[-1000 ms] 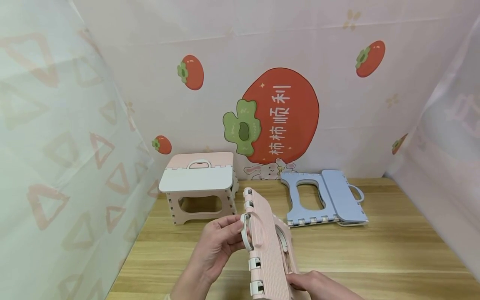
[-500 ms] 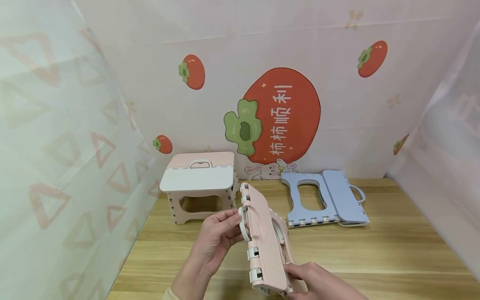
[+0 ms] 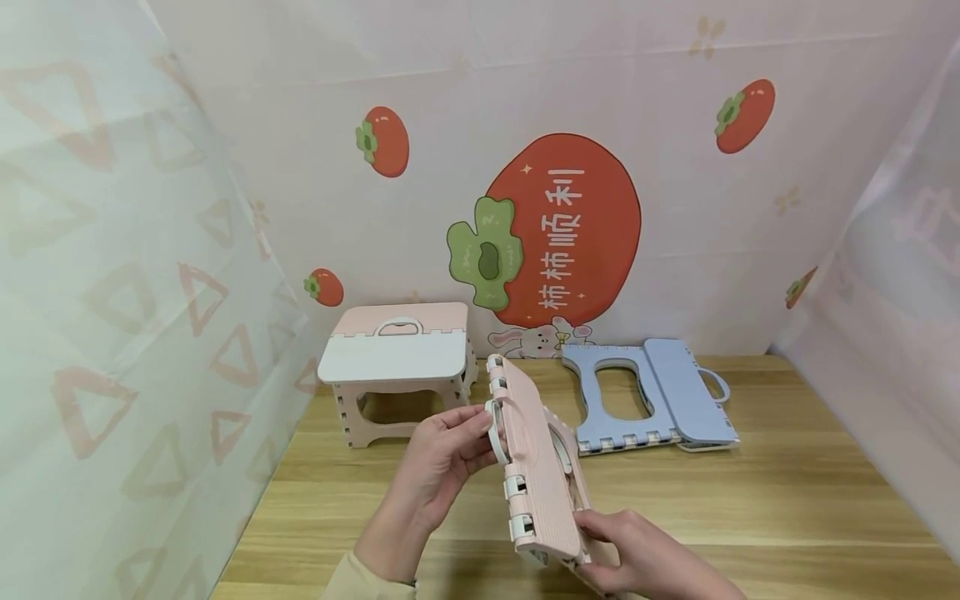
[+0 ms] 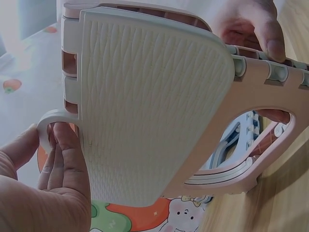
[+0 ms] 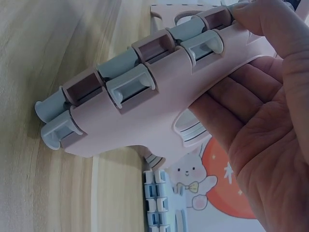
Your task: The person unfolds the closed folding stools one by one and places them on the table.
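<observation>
A folded pink and white folding stool [image 3: 536, 467] is held up over the table, tilted, with its hinged edge to the left. My left hand [image 3: 442, 458] pinches its white carry handle [image 3: 497, 433] between thumb and fingers. In the left wrist view the white half of the seat [image 4: 149, 101] shows its ribbed texture. My right hand [image 3: 626, 546] grips the folded legs at the near right side. The right wrist view has its thumb over the hinge edge [image 5: 159, 53] and its fingers through the leg opening.
An unfolded pink and white stool [image 3: 397, 358] stands at the back left. A blue folding stool [image 3: 648, 396] lies flat at the back right. Both are on the wooden table [image 3: 712, 517], before a printed backdrop [image 3: 420, 225] with cloth sides.
The held stool has risen a little, and both hands have moved up with it. Their grips look the same. The other two stools have stayed put.
</observation>
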The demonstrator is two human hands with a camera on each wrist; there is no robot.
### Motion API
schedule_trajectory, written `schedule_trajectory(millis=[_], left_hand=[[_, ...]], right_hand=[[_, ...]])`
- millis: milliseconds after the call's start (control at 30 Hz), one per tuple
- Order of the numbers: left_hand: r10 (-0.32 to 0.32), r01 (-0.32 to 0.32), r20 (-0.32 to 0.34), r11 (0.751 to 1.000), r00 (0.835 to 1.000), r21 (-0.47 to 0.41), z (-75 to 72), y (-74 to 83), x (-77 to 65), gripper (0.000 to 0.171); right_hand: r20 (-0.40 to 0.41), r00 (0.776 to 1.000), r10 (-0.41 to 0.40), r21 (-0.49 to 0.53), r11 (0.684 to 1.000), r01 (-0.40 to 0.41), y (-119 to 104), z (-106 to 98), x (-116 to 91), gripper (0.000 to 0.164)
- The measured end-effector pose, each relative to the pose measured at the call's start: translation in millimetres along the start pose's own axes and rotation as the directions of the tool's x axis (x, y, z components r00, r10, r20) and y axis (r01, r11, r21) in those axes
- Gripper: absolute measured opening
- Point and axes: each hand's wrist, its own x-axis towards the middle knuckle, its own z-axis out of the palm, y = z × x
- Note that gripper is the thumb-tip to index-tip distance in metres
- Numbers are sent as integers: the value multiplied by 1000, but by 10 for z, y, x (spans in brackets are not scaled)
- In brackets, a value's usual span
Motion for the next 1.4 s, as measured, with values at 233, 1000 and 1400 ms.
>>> schedule_trajectory(millis=[233, 1000, 1400], left_hand=[[-6, 6, 11, 1000, 1000, 15, 38, 19, 64, 14], [-3, 1, 31, 998, 1000, 60, 204, 34, 220, 22], [-1, -2, 49, 999, 999, 47, 270, 46, 276, 26]], right_hand=[[-40, 999, -8, -16, 1000, 8, 49, -9, -17, 38], [-5, 999, 53, 148, 988, -52, 120, -94, -48, 38], [-14, 998, 68, 214, 975, -63, 154, -110, -60, 36]])
